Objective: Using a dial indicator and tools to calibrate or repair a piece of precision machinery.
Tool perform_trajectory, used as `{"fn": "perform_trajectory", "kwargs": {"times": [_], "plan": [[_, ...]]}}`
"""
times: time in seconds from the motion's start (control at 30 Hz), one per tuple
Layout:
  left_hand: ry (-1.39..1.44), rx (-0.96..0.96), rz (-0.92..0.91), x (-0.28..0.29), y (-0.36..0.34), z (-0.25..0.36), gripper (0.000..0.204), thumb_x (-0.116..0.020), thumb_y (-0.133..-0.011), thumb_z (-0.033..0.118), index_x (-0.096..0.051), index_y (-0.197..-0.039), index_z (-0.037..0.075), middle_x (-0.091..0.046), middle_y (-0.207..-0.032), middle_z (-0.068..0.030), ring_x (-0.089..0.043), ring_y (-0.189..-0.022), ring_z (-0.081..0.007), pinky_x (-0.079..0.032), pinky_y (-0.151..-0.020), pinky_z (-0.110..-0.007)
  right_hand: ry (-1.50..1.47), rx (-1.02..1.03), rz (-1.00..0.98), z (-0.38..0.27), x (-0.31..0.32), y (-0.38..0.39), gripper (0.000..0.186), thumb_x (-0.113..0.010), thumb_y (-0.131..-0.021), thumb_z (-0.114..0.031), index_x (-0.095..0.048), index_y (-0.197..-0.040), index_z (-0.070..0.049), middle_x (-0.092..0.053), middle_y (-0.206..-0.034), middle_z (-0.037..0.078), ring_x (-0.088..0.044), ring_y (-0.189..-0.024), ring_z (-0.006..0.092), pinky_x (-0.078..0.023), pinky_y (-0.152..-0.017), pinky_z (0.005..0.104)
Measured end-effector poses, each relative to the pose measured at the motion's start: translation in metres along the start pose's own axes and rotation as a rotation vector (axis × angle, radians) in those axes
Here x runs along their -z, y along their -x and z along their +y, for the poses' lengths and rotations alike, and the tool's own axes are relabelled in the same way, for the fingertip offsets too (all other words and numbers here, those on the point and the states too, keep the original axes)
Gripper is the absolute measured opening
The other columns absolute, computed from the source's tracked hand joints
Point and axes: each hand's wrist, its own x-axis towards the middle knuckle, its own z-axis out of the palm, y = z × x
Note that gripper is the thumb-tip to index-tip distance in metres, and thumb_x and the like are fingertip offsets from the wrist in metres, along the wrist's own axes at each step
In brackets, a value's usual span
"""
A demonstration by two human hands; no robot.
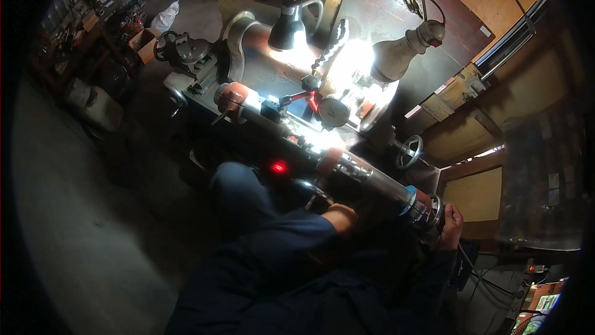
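My right hand (452, 226) is at the right end of a long machine, its fingers closed around the rim of a metal handwheel (436, 211). My left hand (341, 218) is low in front of the machine's middle, close to a shiny curved handle (310, 189). Shadow hides its fingers, so its grip does not show. A long steel cylinder (385, 185) slants from upper left down to the right above my hands. Behind it a round dial gauge (333, 112) hangs on a jointed red-and-black arm (302, 96).
A black lamp (290, 30) and a pale lamp (396, 59) glare onto the machine. A smaller handwheel (409, 151) sits behind the right end. A red light spot (279, 167) glows by my knee. Cables (489, 285) hang at lower right; a cardboard box (144, 44) stands far left.
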Motion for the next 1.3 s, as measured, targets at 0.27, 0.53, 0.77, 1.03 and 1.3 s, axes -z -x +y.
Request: {"fn": "perform_trajectory", "kwargs": {"times": [0.27,0.53,0.77,1.03,1.3], "plan": [[0.045,-0.081,0.104,-0.007,-0.001,-0.006,0.030,-0.068,-0.079,0.024,-0.074,-0.099,0.003,-0.072,-0.101,-0.0190,-0.071,-0.093,-0.0337,-0.057,-0.076,-0.042,0.045,-0.009,-0.152,0.008,-0.011,-0.022,0.030,-0.049,-0.103,-0.028,-0.063,-0.092,-0.004,-0.059,-0.079,-0.004,-0.051,-0.071,0.0041,-0.043,-0.063,0.0212],[0.072,-0.004,0.030,0.003,0.001,-0.004,0.032,-0.069,-0.080,0.023,-0.073,-0.105,0.004,-0.070,-0.107,-0.0204,-0.069,-0.100,-0.0343,-0.057,-0.081,-0.044,-0.038,-0.124,-0.265,0.027,-0.028,-0.016,0.022,-0.053,-0.099,-0.025,-0.062,-0.098,-0.005,-0.061,-0.081,0.000,-0.057,-0.074,0.0102,-0.045,-0.064,0.0262],[0.112,0.026,-0.100,0.018,0.006,-0.001,0.039,-0.067,-0.084,0.029,-0.070,-0.115,0.005,-0.066,-0.120,-0.0194,-0.065,-0.110,-0.0349,-0.053,-0.091,-0.045,0.312,-0.108,-0.361,0.036,-0.012,0.009,0.020,-0.055,-0.096,-0.019,-0.059,-0.107,-0.003,-0.063,-0.086,0.006,-0.061,-0.081,0.0173,-0.048,-0.070,0.0317],[0.069,0.042,-0.057,0.017,0.007,-0.002,0.040,-0.067,-0.084,0.031,-0.070,-0.114,0.005,-0.066,-0.120,-0.0194,-0.065,-0.110,-0.0330,-0.054,-0.090,-0.043,0.736,-0.065,-0.515,0.006,0.017,0.012,0.027,-0.057,-0.092,-0.012,-0.055,-0.116,0.000,-0.064,-0.092,0.012,-0.065,-0.089,0.0254,-0.051,-0.076,0.0378],[0.075,0.047,-0.106,0.011,-0.009,-0.006,0.041,-0.064,-0.088,0.034,-0.068,-0.120,0.008,-0.064,-0.124,-0.0177,-0.063,-0.114,-0.0334,-0.053,-0.093,-0.044,0.511,0.410,-0.108,-0.114,-0.051,-0.010,0.022,-0.049,-0.100,-0.014,-0.044,-0.119,-0.004,-0.059,-0.096,0.014,-0.062,-0.095,0.0278,-0.049,-0.081,0.0361]]}}
